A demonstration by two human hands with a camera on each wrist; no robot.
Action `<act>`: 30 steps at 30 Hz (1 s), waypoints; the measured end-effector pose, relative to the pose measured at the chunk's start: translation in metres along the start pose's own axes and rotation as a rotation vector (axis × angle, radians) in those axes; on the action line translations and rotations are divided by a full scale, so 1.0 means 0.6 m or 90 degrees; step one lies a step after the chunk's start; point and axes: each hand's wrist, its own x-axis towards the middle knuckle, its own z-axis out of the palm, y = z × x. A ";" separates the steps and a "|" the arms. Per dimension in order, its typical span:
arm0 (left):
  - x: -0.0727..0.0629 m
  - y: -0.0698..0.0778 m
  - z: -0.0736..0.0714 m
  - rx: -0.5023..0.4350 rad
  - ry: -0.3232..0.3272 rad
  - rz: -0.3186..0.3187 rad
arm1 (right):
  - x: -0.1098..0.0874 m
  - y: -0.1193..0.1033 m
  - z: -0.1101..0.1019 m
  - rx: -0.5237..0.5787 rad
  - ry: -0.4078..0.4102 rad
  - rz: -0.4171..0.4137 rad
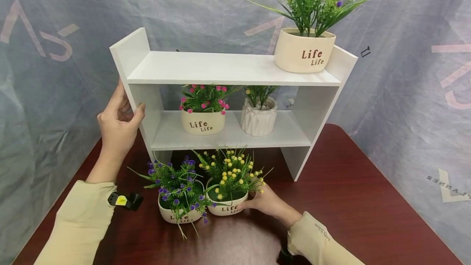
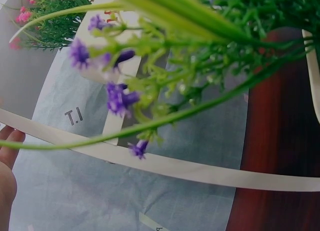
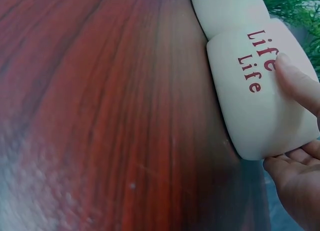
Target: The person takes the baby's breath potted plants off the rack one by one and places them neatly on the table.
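Observation:
At the left of the head view, my left hand [image 1: 118, 124] holds the side panel of a white two-tier shelf [image 1: 213, 66], thumb at its front edge and fingers round the outside. Down on the table, my right hand [image 1: 270, 201] grips the right end of a cream "Life" pot [image 1: 224, 208] with yellow flowers. In the right wrist view its thumb presses the front of that pot [image 3: 250, 116], while the other fingers go round the end. A matching pot [image 1: 180, 216] with purple flowers stands against its left side. Purple blooms [image 2: 117, 98] cover much of the left wrist view.
A larger cream pot [image 1: 305, 54] with purple flowers stands on the top board's right end. On the middle board are a pink-flowered pot [image 1: 202, 124] and a white ridged pot [image 1: 259, 120]. The dark red table [image 1: 353, 199] extends to the right; grey cloth [image 1: 206, 11] hangs behind.

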 end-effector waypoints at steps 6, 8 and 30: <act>0.001 -0.001 0.002 -0.004 0.001 0.000 | -0.003 -0.004 -0.001 -0.041 -0.004 0.004; 0.001 -0.001 0.003 -0.006 0.001 0.000 | -0.005 -0.007 -0.002 -0.081 0.002 0.005; 0.000 -0.002 -0.002 0.012 0.005 -0.023 | -0.051 -0.035 -0.089 -0.028 0.065 -0.022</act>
